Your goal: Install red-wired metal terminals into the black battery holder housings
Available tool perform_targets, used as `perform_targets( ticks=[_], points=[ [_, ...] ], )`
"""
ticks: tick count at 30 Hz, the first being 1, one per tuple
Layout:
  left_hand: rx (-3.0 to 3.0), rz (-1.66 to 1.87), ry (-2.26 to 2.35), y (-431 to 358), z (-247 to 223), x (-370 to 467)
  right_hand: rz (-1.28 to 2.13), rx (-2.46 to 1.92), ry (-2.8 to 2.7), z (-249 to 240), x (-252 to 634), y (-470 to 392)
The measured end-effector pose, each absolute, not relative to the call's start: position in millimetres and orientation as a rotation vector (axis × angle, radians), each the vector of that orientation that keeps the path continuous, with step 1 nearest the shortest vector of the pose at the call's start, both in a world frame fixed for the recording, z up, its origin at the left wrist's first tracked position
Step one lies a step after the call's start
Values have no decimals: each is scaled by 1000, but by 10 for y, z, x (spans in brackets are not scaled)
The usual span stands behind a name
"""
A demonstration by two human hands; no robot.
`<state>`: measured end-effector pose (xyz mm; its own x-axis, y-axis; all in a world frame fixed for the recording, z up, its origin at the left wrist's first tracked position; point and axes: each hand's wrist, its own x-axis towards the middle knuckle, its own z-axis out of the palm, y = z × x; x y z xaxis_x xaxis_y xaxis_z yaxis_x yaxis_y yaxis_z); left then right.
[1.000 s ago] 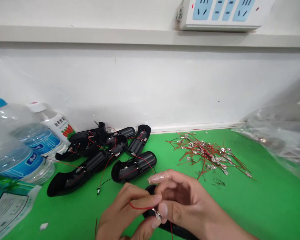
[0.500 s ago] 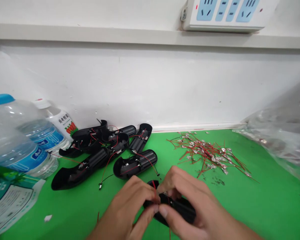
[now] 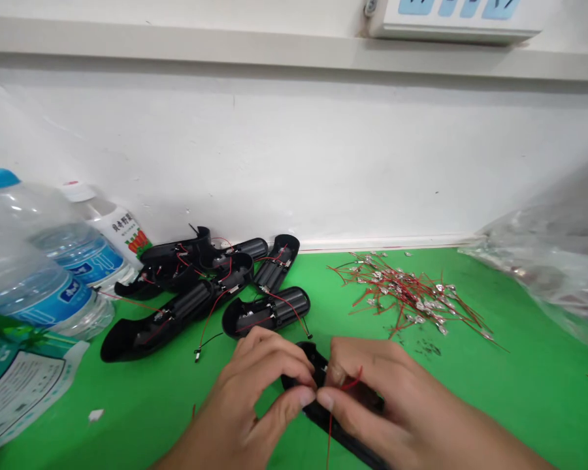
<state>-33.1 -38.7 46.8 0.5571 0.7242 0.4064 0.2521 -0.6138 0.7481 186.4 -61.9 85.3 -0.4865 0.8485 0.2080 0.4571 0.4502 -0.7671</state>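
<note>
On the green tabletop in front of me lies a black plastic housing [image 3: 345, 436], slanting from upper left to lower right beneath both hands. My left hand [image 3: 269, 385] is closed at the housing's left side, thumb and fingertips gripping there. A thin red wire [image 3: 351, 380] shows at the thumb and forefinger of my right hand [image 3: 382, 391], which pinches it above the housing. Another length of red wire hangs below the right thumb. The fingertips nearly meet and hide the housing's middle.
Several similar black housings [image 3: 176, 316] with red wires lie at the left, beside water bottles [image 3: 85, 303] and a printed pouch [image 3: 24, 385]. A heap of red wires with metal tabs [image 3: 411, 297] lies at the right. A clear plastic bag [image 3: 549, 261] stands at the far right.
The red wire end has shifted from beside my left fingers to my right fingers. The housing now reaches farther toward the bottom of the view. The camera has tilted slightly down.
</note>
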Motion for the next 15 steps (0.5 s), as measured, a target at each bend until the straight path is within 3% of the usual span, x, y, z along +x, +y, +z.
perform_targets(
  ticks=[9,15],
  points=[
    [2313,867,798,-432,511,-352,889,-1112,-2277,829,1834,-645],
    [2427,623,886,-443,461,-353,1011,-1248,-2128,842,1963,-628]
  ],
)
